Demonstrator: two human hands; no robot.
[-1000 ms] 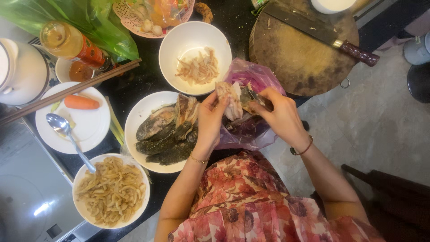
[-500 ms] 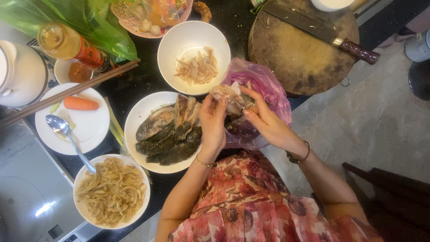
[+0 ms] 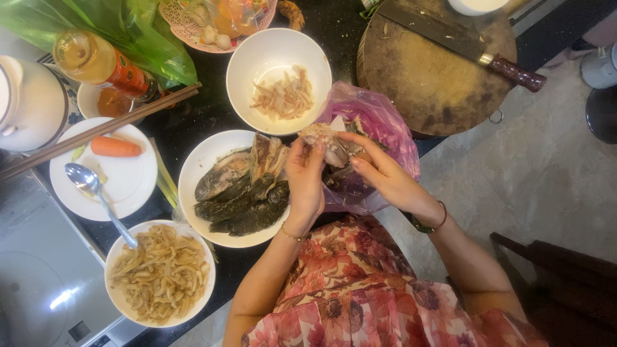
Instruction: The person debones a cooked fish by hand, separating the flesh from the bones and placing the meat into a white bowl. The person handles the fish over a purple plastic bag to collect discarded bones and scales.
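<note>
Left hand (image 3: pixel 306 183): closed on the left end of the fish piece (image 3: pixel 326 142), fingertips up, wrist over the rim of the fish plate (image 3: pixel 193 168).
Right hand (image 3: pixel 384 175): pinched on the right part of the same piece, thumb and forefinger at the flesh.
Held piece: pale, ragged, raised between both hands, above the pink plastic bag (image 3: pixel 379 122).
Long axis: roughly left to right, end to end across the two grips.
Nearer hand: neither; both in contact, left at one end, right at the other.
Bearing from hands: at the fingertips, on the side away from the body.
Fish plate: white, just left of the left hand, loaded with dark split fish (image 3: pixel 244 189).
Upper bowl (image 3: pixel 247 71): white, beyond the hands, pale shreds inside.
Chopping block (image 3: pixel 424 83): round, wooden, beyond the bag, cleaver (image 3: pixel 463 46) across it.
Lower bowl (image 3: pixel 116 257): near the body at left, filled with tan strips, spoon (image 3: pixel 96 196) resting at its rim.
Change from half a second earlier: right hand drawn slightly rightward and lower; left grip and piece position about unchanged.
</note>
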